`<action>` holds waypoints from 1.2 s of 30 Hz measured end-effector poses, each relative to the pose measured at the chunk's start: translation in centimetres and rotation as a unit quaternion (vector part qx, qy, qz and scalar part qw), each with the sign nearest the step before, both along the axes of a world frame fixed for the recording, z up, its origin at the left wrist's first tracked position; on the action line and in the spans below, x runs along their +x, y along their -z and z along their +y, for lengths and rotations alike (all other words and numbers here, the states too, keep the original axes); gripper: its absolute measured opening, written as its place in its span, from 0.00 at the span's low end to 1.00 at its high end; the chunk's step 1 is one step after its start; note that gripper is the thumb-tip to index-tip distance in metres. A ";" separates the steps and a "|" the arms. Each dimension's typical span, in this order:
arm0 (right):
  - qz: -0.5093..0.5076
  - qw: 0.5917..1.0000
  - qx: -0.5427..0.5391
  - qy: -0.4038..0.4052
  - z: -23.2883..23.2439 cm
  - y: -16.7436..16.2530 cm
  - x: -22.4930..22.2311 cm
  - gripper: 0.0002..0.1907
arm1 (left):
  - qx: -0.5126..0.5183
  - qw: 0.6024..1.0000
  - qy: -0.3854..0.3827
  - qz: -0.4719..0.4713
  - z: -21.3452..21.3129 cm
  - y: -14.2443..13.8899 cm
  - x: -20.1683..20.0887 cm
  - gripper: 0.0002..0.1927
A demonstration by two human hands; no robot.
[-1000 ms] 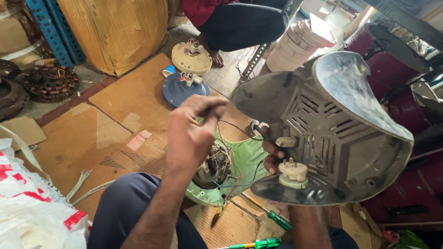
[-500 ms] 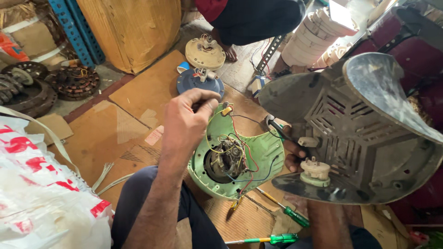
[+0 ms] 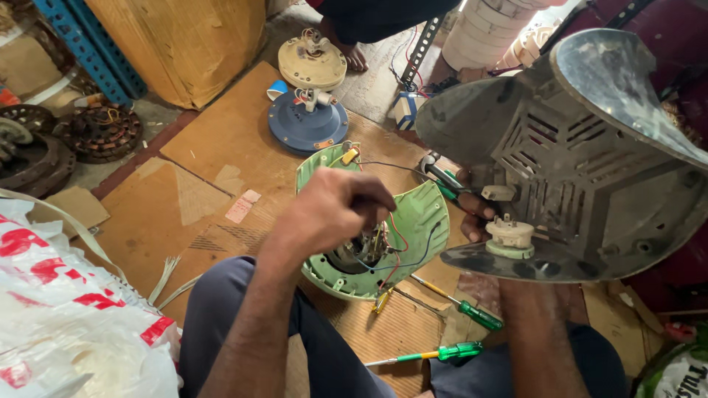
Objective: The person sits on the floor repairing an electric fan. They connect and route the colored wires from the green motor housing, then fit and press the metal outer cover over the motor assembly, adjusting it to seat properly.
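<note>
My left hand (image 3: pixel 332 214) reaches into a round green fan housing (image 3: pixel 424 217) lying on cardboard, with its fingers pinched on the thin red, blue and black wires (image 3: pixel 391 254) at the motor in the middle. My right hand (image 3: pixel 476 214) grips the edge of a large grey plastic fan cover (image 3: pixel 582 155) and holds it tilted up beside the housing. A cream switch part (image 3: pixel 509 236) sits on the cover's rim. A green-handled tool (image 3: pixel 441 179) lies by my right fingers; whether they hold it is unclear.
Two green-handled screwdrivers (image 3: pixel 472 313) (image 3: pixel 435 354) lie on the cardboard near my knees. A blue round fan part (image 3: pixel 306 125) and a cream one (image 3: pixel 311 63) sit farther away by another person's foot (image 3: pixel 355 53). Motor cores (image 3: pixel 103 133) and a white plastic bag (image 3: pixel 66 317) are on the left.
My left hand has dropped from the housing's upper rim down into its middle, onto the wires. The grey cover stays held up on the right; the view has shifted.
</note>
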State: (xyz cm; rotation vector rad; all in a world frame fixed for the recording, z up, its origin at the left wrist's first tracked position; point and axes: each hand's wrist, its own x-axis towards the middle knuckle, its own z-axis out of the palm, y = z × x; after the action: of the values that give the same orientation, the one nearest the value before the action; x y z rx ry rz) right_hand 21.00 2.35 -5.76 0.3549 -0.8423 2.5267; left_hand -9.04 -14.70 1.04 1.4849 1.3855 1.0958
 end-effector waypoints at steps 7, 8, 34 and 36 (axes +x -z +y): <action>-0.019 1.000 -0.006 -0.018 0.3 -1.3 1.7 0.41 | 0.000 0.989 -0.024 0.149 0.4 -0.2 6.8 0.10; -0.015 1.000 -0.013 0.003 -0.1 -1.3 1.9 0.41 | -0.010 0.987 -0.028 0.157 0.4 -0.2 7.4 0.10; 0.006 0.999 -0.013 -0.051 1.7 -2.4 3.0 0.41 | 0.028 0.937 -0.055 -0.343 0.2 -4.6 0.2 0.13; 0.001 0.999 -0.001 -0.040 2.2 -2.1 3.1 0.42 | 0.052 0.915 -0.083 -0.390 0.1 -4.7 -0.6 0.13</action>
State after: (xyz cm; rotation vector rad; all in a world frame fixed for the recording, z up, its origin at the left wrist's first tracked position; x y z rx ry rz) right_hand 24.06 4.52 -3.61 0.3973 -0.8416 2.5993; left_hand -9.64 -14.62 5.71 0.8265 0.8897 1.6549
